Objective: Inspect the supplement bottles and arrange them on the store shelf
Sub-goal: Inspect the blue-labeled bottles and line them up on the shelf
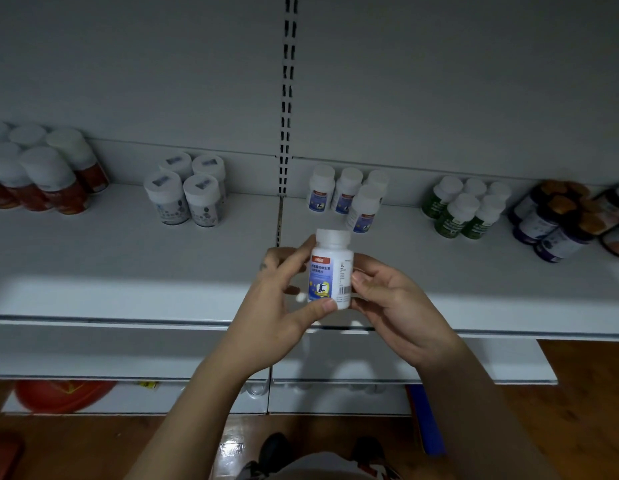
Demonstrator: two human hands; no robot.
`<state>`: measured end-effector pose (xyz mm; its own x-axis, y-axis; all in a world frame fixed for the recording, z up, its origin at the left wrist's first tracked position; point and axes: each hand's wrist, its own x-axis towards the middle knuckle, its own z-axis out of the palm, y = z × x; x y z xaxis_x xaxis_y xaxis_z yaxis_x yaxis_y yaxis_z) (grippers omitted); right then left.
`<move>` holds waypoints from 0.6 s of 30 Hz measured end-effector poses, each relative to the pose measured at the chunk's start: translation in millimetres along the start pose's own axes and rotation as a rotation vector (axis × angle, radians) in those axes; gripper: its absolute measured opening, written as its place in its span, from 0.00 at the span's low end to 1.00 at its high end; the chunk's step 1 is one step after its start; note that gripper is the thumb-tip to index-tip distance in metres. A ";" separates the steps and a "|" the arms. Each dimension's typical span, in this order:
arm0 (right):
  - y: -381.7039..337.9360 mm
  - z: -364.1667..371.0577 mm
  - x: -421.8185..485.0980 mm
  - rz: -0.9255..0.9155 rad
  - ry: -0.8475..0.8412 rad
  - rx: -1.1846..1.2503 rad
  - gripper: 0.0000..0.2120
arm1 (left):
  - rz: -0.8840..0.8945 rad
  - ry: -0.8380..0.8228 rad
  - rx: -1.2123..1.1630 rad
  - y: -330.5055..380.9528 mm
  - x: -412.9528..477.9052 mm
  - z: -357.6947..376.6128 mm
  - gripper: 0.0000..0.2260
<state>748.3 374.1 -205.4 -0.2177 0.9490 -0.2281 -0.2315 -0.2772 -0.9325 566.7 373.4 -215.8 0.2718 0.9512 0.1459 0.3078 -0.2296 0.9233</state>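
A white store shelf (128,261) is already carrying several sorted bottle groups. Over its front edge, the left hand (276,306) and right hand (387,299) are gripping one supplement bottle (330,271), fingers (323,308) curled round it. It is seemingly being inspected and is awaiting placement by the matching group (349,197).

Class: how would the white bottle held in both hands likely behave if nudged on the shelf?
The white bottle looks like rigid plastic, probably light: left hand and right hand hold it by fingertips. Tall and round, it may tip, then roll.
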 end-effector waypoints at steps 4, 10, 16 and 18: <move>-1.2 -0.4 1.9 0.020 0.015 0.001 0.18 | -0.045 -0.022 -0.009 0.9 0.9 0.4 0.34; -7.3 -0.9 2.2 0.061 -0.002 -0.001 0.20 | -0.063 0.034 -0.110 4.1 -0.4 0.0 0.20; -7.9 2.6 2.1 0.088 -0.045 0.120 0.19 | -0.094 0.018 -0.140 8.2 -3.4 -1.4 0.27; -6.9 4.7 2.2 0.080 -0.049 0.140 0.22 | -0.115 0.025 -0.122 7.4 -4.0 0.1 0.30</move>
<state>745.0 377.4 -198.1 -0.2860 0.9157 -0.2824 -0.3407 -0.3726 -0.8632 568.0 367.9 -209.5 0.2181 0.9749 0.0443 0.2226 -0.0939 0.9704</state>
